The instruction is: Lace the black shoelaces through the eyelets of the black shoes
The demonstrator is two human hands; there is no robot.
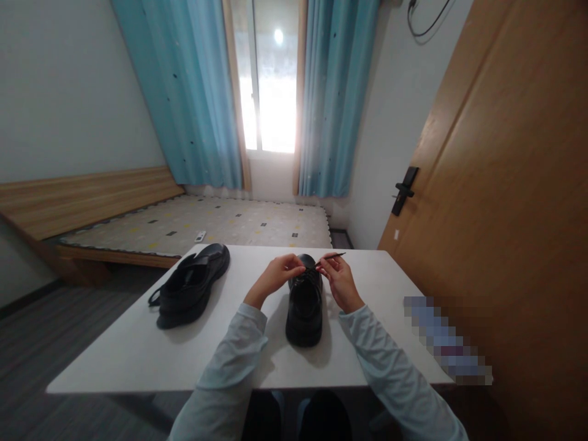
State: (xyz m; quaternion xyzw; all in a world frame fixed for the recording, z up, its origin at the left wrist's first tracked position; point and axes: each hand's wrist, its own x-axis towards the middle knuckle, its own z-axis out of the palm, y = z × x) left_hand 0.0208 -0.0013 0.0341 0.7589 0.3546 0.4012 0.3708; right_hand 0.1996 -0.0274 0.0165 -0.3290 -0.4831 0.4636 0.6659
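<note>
A black lace-up shoe (304, 315) stands upright on the white table in front of me, its heel towards me and its toe pointing away. My right hand (337, 278) is closed in a pinch on a black shoelace (339, 255) at the shoe's right side, and the lace's end sticks out to the right. At the left side of the lacing is my left hand (282, 272), its fingers pinched together at the laces. What lies between those fingertips is too small to make out. A second black shoe (190, 288) rests at the table's left, a strap or lace hanging at its side.
The white table (367, 361) has its near edge just before my knees. A blurred-out bluish item (443, 337) lies along the right edge. Beyond stand a bed (220, 223) with a white remote (199, 236), blue curtains (197, 92) and a wooden door (505, 153) at right.
</note>
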